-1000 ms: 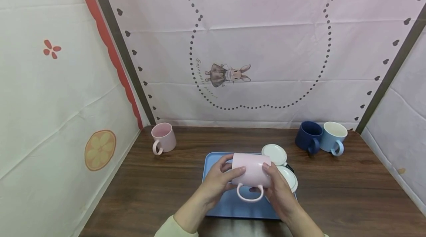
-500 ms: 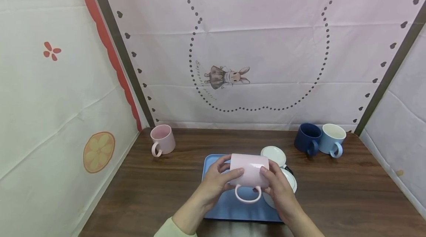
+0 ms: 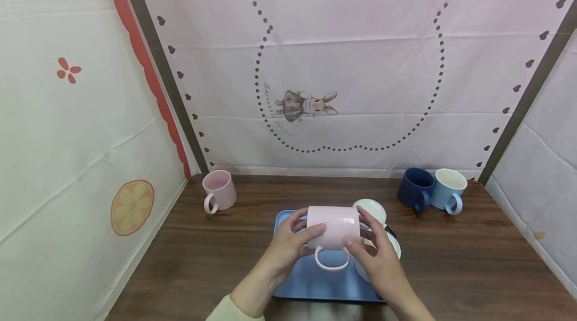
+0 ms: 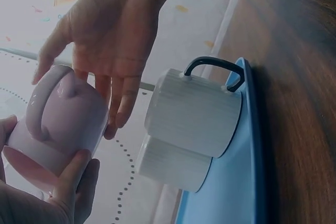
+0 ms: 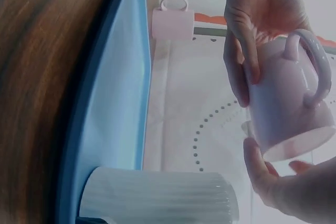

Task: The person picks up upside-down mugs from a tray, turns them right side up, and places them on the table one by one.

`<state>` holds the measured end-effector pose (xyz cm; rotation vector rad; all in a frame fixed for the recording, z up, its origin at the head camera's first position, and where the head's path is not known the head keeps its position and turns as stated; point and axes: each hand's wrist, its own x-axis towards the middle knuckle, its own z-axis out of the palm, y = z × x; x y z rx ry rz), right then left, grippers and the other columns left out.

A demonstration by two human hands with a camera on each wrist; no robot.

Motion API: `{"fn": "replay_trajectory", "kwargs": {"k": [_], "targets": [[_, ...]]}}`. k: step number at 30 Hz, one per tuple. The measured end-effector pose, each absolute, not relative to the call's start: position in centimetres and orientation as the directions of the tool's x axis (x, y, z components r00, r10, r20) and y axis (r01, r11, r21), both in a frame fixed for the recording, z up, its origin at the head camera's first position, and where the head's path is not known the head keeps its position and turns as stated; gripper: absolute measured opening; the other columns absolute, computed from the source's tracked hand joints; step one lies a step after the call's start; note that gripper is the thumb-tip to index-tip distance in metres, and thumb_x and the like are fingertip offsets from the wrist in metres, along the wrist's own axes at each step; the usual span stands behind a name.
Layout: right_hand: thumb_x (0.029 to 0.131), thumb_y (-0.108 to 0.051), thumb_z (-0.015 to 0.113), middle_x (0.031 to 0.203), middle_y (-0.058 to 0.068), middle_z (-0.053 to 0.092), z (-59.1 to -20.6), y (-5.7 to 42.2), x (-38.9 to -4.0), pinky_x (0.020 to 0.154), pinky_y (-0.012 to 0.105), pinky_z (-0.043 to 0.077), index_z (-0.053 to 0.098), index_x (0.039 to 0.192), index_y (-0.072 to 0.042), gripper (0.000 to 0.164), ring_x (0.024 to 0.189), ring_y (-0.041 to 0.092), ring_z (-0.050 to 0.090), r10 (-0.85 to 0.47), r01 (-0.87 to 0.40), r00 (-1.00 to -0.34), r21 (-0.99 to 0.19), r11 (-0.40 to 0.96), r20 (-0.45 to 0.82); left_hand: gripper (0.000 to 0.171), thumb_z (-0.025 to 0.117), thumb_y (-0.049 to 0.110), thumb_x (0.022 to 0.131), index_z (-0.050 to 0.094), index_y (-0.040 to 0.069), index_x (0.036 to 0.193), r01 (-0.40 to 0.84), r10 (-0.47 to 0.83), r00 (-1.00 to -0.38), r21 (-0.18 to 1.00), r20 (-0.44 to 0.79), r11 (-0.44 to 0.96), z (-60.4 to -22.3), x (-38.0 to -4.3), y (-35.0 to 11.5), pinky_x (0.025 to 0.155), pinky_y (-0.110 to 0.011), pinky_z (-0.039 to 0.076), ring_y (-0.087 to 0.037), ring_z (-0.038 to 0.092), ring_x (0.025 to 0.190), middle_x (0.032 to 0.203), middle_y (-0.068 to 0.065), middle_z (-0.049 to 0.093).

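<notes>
A plain pink mug (image 3: 332,227) is held on its side above the blue tray (image 3: 311,286), its handle pointing toward the person. My left hand (image 3: 284,251) grips the mug's left end, thumb across the front and fingers behind. At the other end, my right hand (image 3: 380,263) holds it with the thumb low on the side and a finger at the upper edge. In the left wrist view, two ribbed white mugs (image 4: 194,114) stand on the tray, one with a dark handle; they seem upside down. The right hand partly hides them in the head view.
Another pink mug (image 3: 220,191) stands at the table's back left. A navy mug (image 3: 414,191) and a light blue mug (image 3: 446,193) stand close together at the back right. Printed cloth walls (image 3: 383,75) enclose the wooden table (image 3: 189,261) at the back and sides.
The pink mug has shifted slightly to the left. My right hand has changed its hold: the thumb slid lower on the mug and a finger rose to its upper right edge.
</notes>
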<state>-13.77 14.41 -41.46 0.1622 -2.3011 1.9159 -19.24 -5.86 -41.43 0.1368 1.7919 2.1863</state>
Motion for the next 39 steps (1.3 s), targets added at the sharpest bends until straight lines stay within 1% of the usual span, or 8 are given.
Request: {"fn": "replay_trajectory", "kwargs": {"k": [7,14,19,22,26,30,34,39], "targets": [[0.103,-0.015,0.061,0.151,0.022,0.047,-41.3,14.8,-14.0,0.091,0.024,0.055,0.035,0.160,-0.029,0.064,0.116,0.017,0.064,-0.091,-0.185,-0.980,-0.979,0.091,0.177,0.072,0.079,0.027,0.090,0.043,0.001,0.147,-0.143,0.289,-0.952,0.982,-0.104,-0.120,-41.1,-19.0,-6.1,0.082,-0.038,0.063,-0.020,0.071,0.095,0.132,-0.021,0.061],[0.107,-0.014,0.054,0.147,0.025,0.046,-41.7,14.9,-14.1,0.093,0.027,0.056,0.033,0.161,-0.027,0.060,0.122,0.021,0.061,-0.142,-0.203,-0.970,-0.978,0.040,0.196,0.069,0.080,0.029,0.091,0.045,0.003,0.143,-0.119,0.291,-0.952,0.991,-0.096,-0.064,-40.5,-18.2,-6.2,0.082,-0.040,0.064,-0.023,0.073,0.095,0.136,-0.022,0.058],[0.109,-0.018,0.048,0.150,0.022,0.042,-41.8,15.1,-14.3,0.095,0.028,0.055,0.032,0.160,-0.028,0.054,0.126,0.028,0.055,-0.172,-0.150,-0.974,-0.989,-0.003,0.148,0.073,0.078,0.036,0.092,0.043,0.004,0.147,-0.075,0.320,-0.945,0.997,-0.067,-0.011,-40.2,-17.7,-6.6,0.086,-0.041,0.063,-0.023,0.073,0.102,0.146,-0.023,0.052],[0.112,-0.023,0.043,0.154,0.018,0.037,-41.7,15.2,-14.4,0.095,0.029,0.054,0.030,0.160,-0.027,0.050,0.126,0.023,0.054,-0.191,-0.096,-0.976,-0.993,-0.064,0.107,0.075,0.077,0.037,0.093,0.040,0.007,0.151,-0.033,0.367,-0.930,0.999,-0.031,0.001,-40.2,-17.6,-6.9,0.089,-0.040,0.062,-0.022,0.072,0.105,0.148,-0.021,0.050],[0.113,-0.027,0.037,0.154,0.012,0.033,-41.6,15.3,-14.4,0.094,0.028,0.054,0.029,0.160,-0.025,0.047,0.123,0.017,0.055,-0.199,-0.047,-0.977,-0.988,-0.147,0.077,0.078,0.077,0.035,0.093,0.037,0.011,0.155,0.028,0.446,-0.894,0.999,0.042,-0.036,-40.4,-17.6,-7.3,0.087,-0.040,0.063,-0.024,0.070,0.110,0.151,-0.018,0.047],[0.113,-0.030,0.034,0.151,0.008,0.034,-41.6,15.3,-14.4,0.097,0.025,0.053,0.026,0.161,-0.018,0.049,0.124,0.013,0.055,-0.205,-0.027,-0.976,-0.979,-0.200,0.069,0.089,0.085,0.032,0.085,0.035,0.018,0.157,0.110,0.487,-0.866,0.993,0.113,-0.037,-40.6,-17.6,-7.5,0.084,-0.038,0.063,-0.026,0.065,0.116,0.155,-0.012,0.044],[0.114,-0.035,0.032,0.150,0.008,0.039,-41.5,15.3,-14.4,0.098,0.025,0.054,0.026,0.160,-0.017,0.050,0.126,0.012,0.055,-0.207,0.018,-0.978,-0.973,-0.229,0.031,0.101,0.094,0.023,0.074,0.035,0.027,0.157,0.216,0.468,-0.866,0.976,0.177,0.032,-40.7,-17.4,-7.3,0.087,-0.037,0.061,-0.027,0.061,0.120,0.150,-0.003,0.048],[0.114,-0.042,0.026,0.144,0.005,0.047,-41.6,15.1,-14.4,0.100,0.032,0.056,0.030,0.155,-0.018,0.047,0.125,0.014,0.058,-0.269,0.058,-0.963,-0.961,-0.269,0.017,0.094,0.096,0.026,0.071,0.044,0.036,0.149,0.295,0.353,-0.907,0.945,0.232,0.138,-41.0,-17.2,-6.5,0.090,-0.036,0.055,-0.022,0.060,0.117,0.136,0.005,0.060]]}}
